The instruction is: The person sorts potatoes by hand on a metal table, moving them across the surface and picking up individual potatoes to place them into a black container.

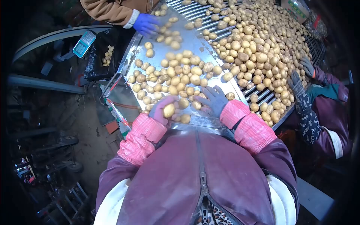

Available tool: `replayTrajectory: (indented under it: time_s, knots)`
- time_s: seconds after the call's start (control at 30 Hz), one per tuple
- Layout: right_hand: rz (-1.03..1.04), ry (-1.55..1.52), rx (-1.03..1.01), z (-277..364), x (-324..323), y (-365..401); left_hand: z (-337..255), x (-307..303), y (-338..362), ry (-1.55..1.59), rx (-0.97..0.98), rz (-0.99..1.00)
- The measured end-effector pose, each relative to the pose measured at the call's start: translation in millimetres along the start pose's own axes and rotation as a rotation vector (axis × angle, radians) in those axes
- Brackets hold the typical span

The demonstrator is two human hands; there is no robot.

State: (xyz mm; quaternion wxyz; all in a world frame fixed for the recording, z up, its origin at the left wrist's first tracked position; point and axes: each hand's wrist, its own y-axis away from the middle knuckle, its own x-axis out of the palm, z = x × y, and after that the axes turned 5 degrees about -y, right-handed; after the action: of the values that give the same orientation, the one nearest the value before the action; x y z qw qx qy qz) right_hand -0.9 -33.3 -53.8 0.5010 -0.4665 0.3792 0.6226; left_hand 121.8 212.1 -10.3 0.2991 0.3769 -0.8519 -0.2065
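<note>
In the head view, my left hand point(159, 111), in a pinkish-purple glove, has its fingers curled around a yellow potato point(169, 110) at the near edge of the metal table point(131, 67). To its right, my right hand point(215, 102), in a grey-blue glove, is open with its fingers spread. Its fingertips reach down by a potato point(196, 105) at the near side of the loose pile. Many round potatoes point(174, 81) lie on the metal just beyond both hands. Another potato point(185, 119) rests near the edge between my wrists.
A slatted roller bed point(191, 14) on the right carries a large heap of potatoes point(258, 47). Across the table, a co-worker's blue-gloved hand point(146, 24) is among potatoes. Another person's gloved hands point(307, 66) touch the heap at right. A scale display point(84, 44) stands at left.
</note>
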Motion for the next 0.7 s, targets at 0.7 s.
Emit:
replayTrajectory:
  time_s: [0.7]
  knots:
    - [-0.242, 0.055, -0.004, -74.3, 14.7, -101.5, 4.1, -20.1, -18.2, 0.187, -0.024, -0.031]
